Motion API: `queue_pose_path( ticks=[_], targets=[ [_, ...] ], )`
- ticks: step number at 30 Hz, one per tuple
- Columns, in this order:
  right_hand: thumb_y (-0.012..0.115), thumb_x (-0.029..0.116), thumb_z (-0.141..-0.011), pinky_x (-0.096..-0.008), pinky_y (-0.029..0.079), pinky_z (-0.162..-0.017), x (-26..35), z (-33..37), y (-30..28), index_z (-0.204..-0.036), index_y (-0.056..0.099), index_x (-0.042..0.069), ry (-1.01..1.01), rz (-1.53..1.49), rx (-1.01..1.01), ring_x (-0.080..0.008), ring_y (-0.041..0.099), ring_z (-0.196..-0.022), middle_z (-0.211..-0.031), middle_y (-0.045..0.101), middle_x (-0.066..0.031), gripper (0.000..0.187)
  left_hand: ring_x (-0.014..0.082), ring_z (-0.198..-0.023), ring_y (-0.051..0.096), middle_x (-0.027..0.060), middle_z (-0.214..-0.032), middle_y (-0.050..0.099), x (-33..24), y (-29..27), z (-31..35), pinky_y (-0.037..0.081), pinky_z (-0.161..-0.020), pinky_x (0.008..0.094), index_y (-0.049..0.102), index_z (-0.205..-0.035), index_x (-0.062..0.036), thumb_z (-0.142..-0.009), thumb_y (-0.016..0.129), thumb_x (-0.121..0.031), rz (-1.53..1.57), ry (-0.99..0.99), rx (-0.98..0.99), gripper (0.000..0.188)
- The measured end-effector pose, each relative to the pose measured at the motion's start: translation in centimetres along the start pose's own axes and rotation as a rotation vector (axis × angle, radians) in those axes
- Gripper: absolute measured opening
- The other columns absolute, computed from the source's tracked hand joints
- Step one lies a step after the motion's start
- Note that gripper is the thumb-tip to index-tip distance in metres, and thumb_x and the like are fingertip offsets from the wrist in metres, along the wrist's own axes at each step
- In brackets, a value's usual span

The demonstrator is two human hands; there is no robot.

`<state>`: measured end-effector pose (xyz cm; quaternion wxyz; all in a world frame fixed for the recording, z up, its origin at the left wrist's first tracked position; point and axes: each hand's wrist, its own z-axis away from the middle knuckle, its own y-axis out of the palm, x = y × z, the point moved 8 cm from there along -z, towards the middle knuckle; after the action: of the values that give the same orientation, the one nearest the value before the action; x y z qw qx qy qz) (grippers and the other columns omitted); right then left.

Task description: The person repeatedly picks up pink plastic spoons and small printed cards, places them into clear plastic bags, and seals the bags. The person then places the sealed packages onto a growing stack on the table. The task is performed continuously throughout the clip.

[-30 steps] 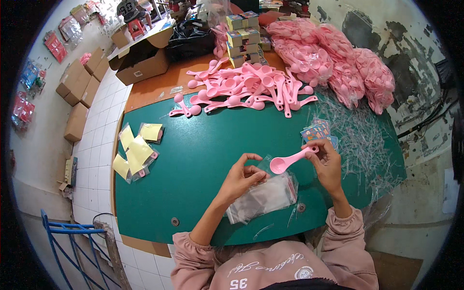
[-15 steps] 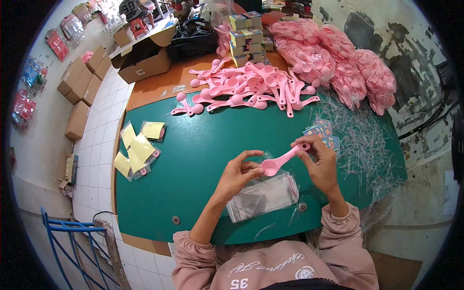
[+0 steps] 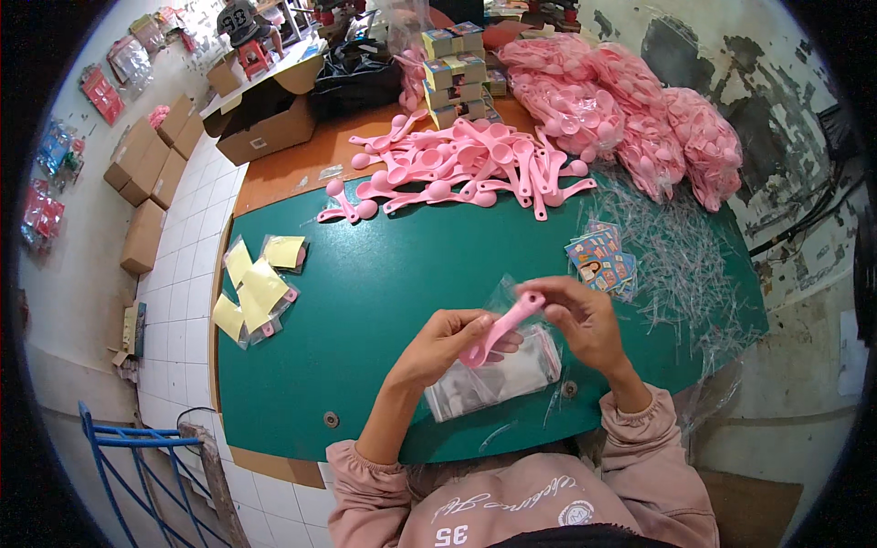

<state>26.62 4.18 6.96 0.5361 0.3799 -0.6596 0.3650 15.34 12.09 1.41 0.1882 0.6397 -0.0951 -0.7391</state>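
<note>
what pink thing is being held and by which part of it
A pink scoop, held near its bowl by the left hand; the right hand is at the handle's holed end, its grip unclear.

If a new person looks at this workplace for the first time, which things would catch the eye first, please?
Probably the loose heap of pink spoons at the far side of the green table, with bulging clear bags of spoons beyond it to the right. Next, a single pink spoon near the front, held in the left hand, with the right hand at its handle end.
</note>
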Motion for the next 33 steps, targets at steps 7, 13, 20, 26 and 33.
queue_pose_path(
  ticks=[7,13,20,26,33],
  targets=[
    [0.049,0.043,-0.086,-0.0381,0.033,-0.096,1.9,0.6,2.3,-0.111,0.059,0.011,-0.361,0.343,0.278,-0.0302,0.041,-0.117,-0.127,0.045,-0.0151,0.041,0.0187,-0.089,0.061,0.0159,-0.098,0.062,-0.9,0.4,0.2,0.048,-0.080,0.0283,0.051,-0.114,0.0046,-0.095,0.038,-0.026,0.034,0.063,-0.102,0.038],
    [0.062,0.021,-0.077,-0.0404,0.041,-0.082,-4.3,0.6,-10.9,-0.101,0.059,0.005,0.206,1.140,-0.320,-0.0324,0.050,-0.099,-0.108,0.050,-0.0199,0.029,0.0218,-0.091,0.060,0.0184,-0.101,0.061,-1.5,-0.4,0.3,0.049,-0.080,0.0303,0.049,-0.117,0.0021,-0.095,0.035,-0.030,0.172,0.133,-0.147,0.041],
    [0.060,0.010,-0.077,-0.0429,0.042,-0.072,-3.4,1.4,-13.5,-0.100,0.053,0.003,0.202,1.234,-0.506,-0.0341,0.056,-0.084,-0.087,0.057,-0.0178,0.026,0.0219,-0.092,0.060,0.0181,-0.101,0.061,-1.0,-0.6,0.3,0.049,-0.079,0.0295,0.050,-0.117,0.0017,-0.095,0.036,-0.028,0.123,0.127,-0.189,0.039],
    [0.055,0.002,-0.079,-0.0315,0.045,-0.066,2.5,0.3,-8.2,-0.098,0.060,0.005,0.136,0.597,-0.283,-0.0257,0.057,-0.074,-0.081,0.058,-0.0108,0.019,0.0136,-0.088,0.059,0.0132,-0.098,0.063,-2.0,0.8,0.2,0.047,-0.076,0.0237,0.053,-0.114,0.0022,-0.095,0.039,-0.024,-0.072,0.118,-0.126,0.035],
    [0.056,-0.002,-0.076,-0.0272,0.045,-0.059,8.4,-0.7,-2.4,-0.099,0.062,0.006,-0.213,0.627,0.145,-0.0221,0.056,-0.067,-0.078,0.057,-0.0099,0.025,0.0099,-0.083,0.058,0.0082,-0.092,0.064,-1.8,1.2,-0.3,0.045,-0.073,0.0219,0.056,-0.109,0.0029,-0.094,0.041,-0.023,-0.260,0.086,-0.073,0.034]
  ],
)
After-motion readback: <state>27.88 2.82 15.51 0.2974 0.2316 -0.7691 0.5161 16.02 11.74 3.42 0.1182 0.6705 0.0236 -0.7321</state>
